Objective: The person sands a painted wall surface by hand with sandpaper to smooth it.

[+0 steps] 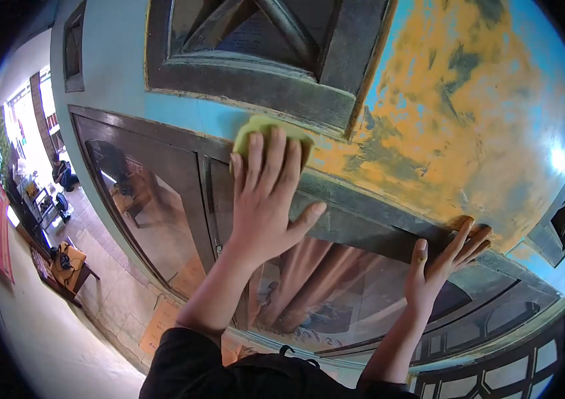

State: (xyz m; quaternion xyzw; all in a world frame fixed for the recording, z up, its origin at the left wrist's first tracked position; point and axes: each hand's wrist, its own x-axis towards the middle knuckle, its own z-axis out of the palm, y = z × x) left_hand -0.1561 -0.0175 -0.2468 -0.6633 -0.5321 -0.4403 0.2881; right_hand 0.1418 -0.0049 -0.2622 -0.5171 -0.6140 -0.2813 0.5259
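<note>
My left hand (264, 199) presses a yellow-green, sponge-like pad (246, 131) flat against the narrow light-blue wall strip (196, 116) above the dark wooden frame. Its fingers lie straight over the pad, and the thumb sticks out to the right. On the right, my right hand (445, 263) rests with spread fingers at the lower edge of the wall panel (455, 120), holding nothing. Blotchy orange and dark-grey patches cover that panel's blue paint. Both arms reach up from black sleeves.
A dark window frame (256, 83) with crossed bars juts out above my left hand. Below are glazed dark wooden panes (336, 292) with a curtain behind. At left, the tiled floor (113, 286) holds a small table (73, 269), and a person (64, 176) sits farther back.
</note>
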